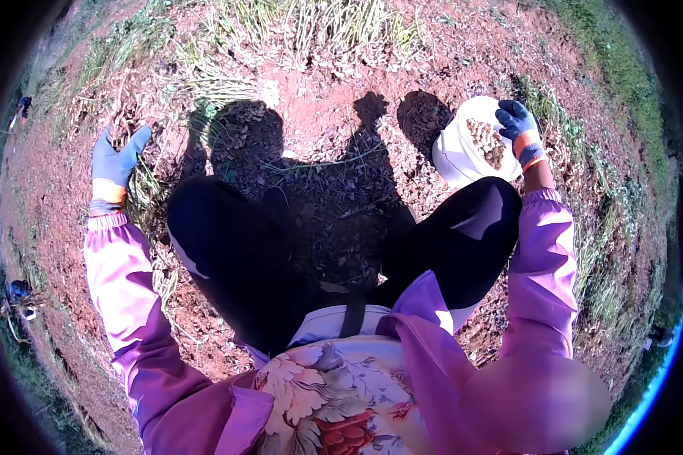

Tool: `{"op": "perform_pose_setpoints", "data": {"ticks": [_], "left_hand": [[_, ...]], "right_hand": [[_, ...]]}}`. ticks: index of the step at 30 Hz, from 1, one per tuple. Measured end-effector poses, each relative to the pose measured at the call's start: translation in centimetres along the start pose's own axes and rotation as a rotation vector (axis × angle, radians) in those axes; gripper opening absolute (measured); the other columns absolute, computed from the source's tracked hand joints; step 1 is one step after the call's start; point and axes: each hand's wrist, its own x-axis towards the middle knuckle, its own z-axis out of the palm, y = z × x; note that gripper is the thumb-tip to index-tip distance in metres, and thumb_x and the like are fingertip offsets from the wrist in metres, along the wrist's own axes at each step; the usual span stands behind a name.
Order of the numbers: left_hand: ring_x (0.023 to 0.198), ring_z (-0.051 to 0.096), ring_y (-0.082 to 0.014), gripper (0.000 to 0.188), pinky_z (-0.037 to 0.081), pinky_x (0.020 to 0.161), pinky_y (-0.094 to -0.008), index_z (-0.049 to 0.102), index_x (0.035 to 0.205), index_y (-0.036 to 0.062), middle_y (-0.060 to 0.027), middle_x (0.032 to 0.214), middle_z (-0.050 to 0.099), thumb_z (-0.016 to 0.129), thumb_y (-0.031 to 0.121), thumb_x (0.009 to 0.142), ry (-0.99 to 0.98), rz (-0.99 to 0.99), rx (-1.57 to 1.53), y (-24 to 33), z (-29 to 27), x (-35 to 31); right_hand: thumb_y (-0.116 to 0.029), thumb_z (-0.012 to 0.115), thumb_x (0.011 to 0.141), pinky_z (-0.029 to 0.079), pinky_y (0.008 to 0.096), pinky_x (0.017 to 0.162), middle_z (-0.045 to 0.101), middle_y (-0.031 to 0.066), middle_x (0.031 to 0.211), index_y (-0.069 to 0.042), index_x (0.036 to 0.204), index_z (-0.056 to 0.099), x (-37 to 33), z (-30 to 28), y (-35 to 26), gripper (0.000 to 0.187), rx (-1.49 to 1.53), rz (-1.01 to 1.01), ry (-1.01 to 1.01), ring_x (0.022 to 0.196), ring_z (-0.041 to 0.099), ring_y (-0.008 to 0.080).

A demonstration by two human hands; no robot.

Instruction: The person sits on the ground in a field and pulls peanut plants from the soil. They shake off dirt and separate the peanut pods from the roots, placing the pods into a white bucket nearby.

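Observation:
My left hand [116, 161], in a blue-grey glove with an orange cuff, is out at the left. Its thumb and fingers curve around a brownish, rooty peanut plant [129, 130], with pale stems trailing below the wrist. A white bucket [457, 154] stands on the soil beyond my right knee, tilted in the view, with peanuts [487, 142] inside. At the bucket's right rim is my right hand [517, 125], gloved alike, its fingers bent over the opening. What they hold, if anything, is hidden.
Pulled plants [311, 30] lie in a row ahead, stems pointing away. Dry leaves and reddish soil [311, 91] cover the ground, partly in my shadow. My bent knees [463, 227] frame the middle. Green weeds [615, 61] edge the right. Small dark figures [20, 292] show far left.

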Motion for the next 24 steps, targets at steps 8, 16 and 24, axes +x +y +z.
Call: {"op": "perform_pose_setpoints", "data": {"ticks": [8, 16, 24], "left_hand": [[0.067, 0.049, -0.0024, 0.028, 0.041, 0.059, -0.0185, 0.06, 0.101, 0.0046, 0.0048, 0.078, 0.06, 0.068, 0.017, 0.077, -0.048, -0.034, 0.128, -2.4, -11.7, -3.6], [0.097, 0.056, -0.0268, 0.047, 0.044, 0.083, -0.0338, 0.053, 0.113, 0.0155, -0.0074, 0.106, 0.059, 0.07, 0.028, 0.071, 0.128, 0.091, 1.035, -9.5, -18.4, -8.3], [0.126, 0.029, -0.0324, 0.075, 0.031, 0.097, -0.0487, 0.034, 0.129, 0.0303, -0.0049, 0.138, 0.03, 0.073, 0.027, 0.065, -0.535, -0.894, 1.306, -14.9, -13.3, -13.9]], "right_hand": [[-0.016, 0.057, 0.082, 0.047, 0.0205, 0.051, 0.06, 0.001, 0.083, -0.008, 0.105, 0.057, -2.2, 4.5, -0.2, 0.024, -0.157, 0.088, -0.419, 0.069, 0.059, 0.0103], [-0.021, 0.06, 0.08, 0.047, 0.0217, 0.054, 0.06, 0.0029, 0.085, -0.007, 0.103, 0.057, -3.6, 6.1, -1.8, 0.027, -0.174, 0.143, -0.425, 0.068, 0.058, 0.0114], [-0.018, 0.057, 0.082, 0.047, 0.023, 0.053, 0.058, 0.002, 0.082, -0.008, 0.101, 0.057, -4.8, 8.2, -3.8, 0.022, -0.208, 0.158, -0.487, 0.067, 0.058, 0.011]]}}
